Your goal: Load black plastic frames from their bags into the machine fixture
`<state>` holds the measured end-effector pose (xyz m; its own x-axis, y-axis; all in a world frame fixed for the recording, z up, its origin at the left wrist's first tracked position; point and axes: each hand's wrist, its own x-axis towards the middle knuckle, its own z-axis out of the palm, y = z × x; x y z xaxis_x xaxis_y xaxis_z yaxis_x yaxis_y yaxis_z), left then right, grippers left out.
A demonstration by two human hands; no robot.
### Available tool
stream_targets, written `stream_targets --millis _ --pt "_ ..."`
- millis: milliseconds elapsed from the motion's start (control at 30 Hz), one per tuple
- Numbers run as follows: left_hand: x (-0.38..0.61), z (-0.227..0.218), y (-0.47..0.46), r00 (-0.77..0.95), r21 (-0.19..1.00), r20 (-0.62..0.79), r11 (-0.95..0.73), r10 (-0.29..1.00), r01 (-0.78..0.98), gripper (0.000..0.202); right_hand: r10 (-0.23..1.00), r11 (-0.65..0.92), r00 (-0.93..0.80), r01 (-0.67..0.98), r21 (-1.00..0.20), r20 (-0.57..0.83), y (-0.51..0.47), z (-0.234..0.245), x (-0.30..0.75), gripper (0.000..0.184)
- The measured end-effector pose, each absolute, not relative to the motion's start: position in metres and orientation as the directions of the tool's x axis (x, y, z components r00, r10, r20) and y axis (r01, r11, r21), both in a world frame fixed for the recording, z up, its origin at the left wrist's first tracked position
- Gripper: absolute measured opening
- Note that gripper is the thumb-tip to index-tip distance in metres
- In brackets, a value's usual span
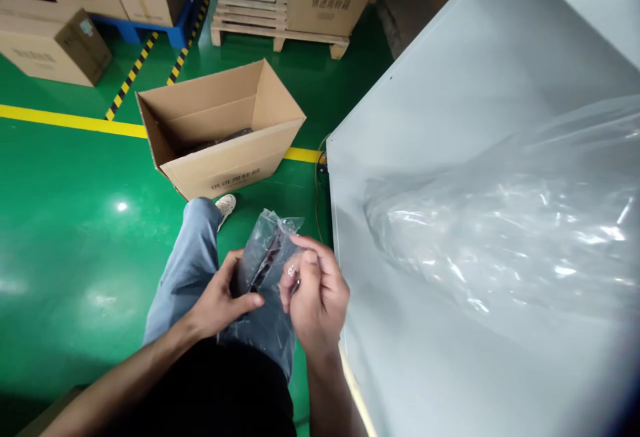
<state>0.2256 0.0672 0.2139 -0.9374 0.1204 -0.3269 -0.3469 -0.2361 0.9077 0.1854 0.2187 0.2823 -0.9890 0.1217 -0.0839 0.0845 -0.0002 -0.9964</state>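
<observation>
Over my lap I hold a small clear plastic bag (267, 250) with a dark item inside it. My left hand (223, 300) grips the bag's lower left side, thumb laid across the front. My right hand (315, 290) is closed on the bag's right edge near its open top, fingers pinched together. The dark item shows through the plastic between the two hands; what it is I cannot make out.
A grey table (450, 124) stands to my right with a heap of clear plastic bags (510, 224) on it. An open cardboard box (220, 127) sits on the green floor ahead. Further cartons (53, 37) and a wooden pallet (260, 7) stand beyond the yellow line.
</observation>
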Motion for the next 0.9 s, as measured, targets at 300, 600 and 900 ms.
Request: stream_targets --millis 300,600,900 --pt "0.237 0.215 0.046 -0.818 0.737 -0.463 -0.365 0.341 -0.57 0.066 0.396 0.078 -0.912 0.148 -0.986 -0.106 0.25 0.285 0.167 0.051" --pt "0.233 0.225 0.039 -0.748 0.673 -0.633 -0.335 0.199 -0.659 0.076 0.164 0.193 -0.983 0.12 -0.974 -0.089 0.248 0.266 0.161 0.061" --pt "0.23 0.207 0.045 -0.761 0.573 -0.567 -0.514 0.314 -0.639 0.082 0.244 0.243 -0.967 0.13 -0.961 -0.069 0.249 0.276 0.156 0.044"
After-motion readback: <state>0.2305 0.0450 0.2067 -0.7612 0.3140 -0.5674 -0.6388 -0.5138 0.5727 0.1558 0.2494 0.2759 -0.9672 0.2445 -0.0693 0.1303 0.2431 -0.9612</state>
